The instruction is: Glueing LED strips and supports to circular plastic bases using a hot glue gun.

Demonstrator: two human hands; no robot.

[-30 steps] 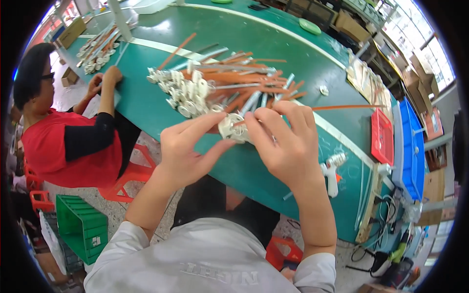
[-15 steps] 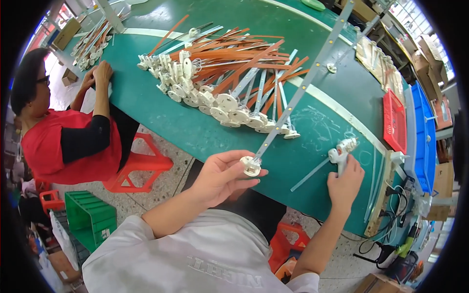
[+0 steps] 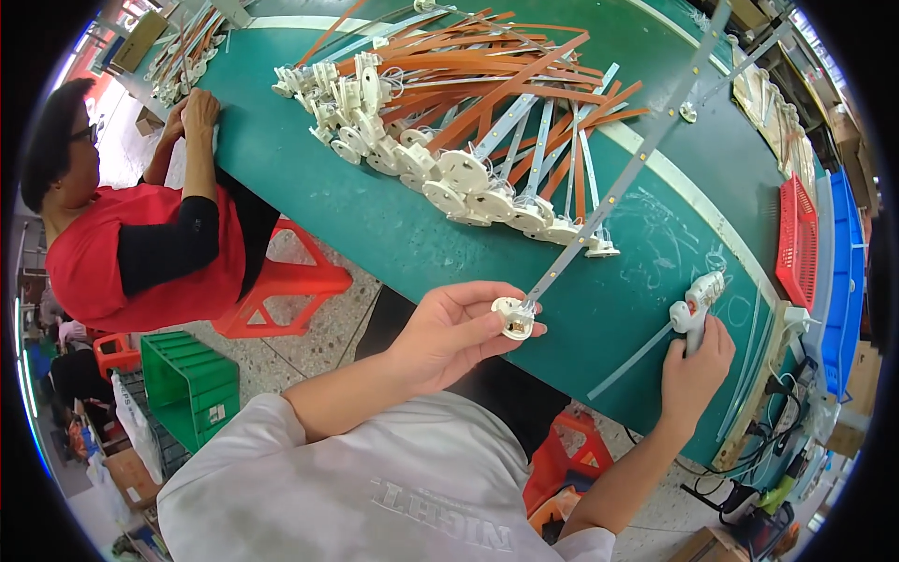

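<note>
My left hand (image 3: pixel 459 335) pinches a round white cap (image 3: pixel 514 319) between thumb and fingers, over the table's near edge. From that cap a long LED strip (image 3: pixel 612 199) with small yellow diodes rises up and to the right, with thin wires at the joint. Around the handle of a white glue gun (image 3: pixel 694 311), my right hand (image 3: pixel 696 371) is closed. The gun rests on the green table, and a translucent glue stick (image 3: pixel 629 362) juts from its back toward the lower left. Between strip and gun there is a gap.
A heap of similar strips with orange backing (image 3: pixel 468 80) and white end caps (image 3: pixel 463 172) covers the table's middle. At right are a red basket (image 3: pixel 797 242), a blue tray (image 3: pixel 846 281) and cables. A co-worker in red (image 3: pixel 140 253) sits at left.
The view has shifted, so the whole scene sits differently in the picture. Both hands keep their holds on the cap and the glue gun.
</note>
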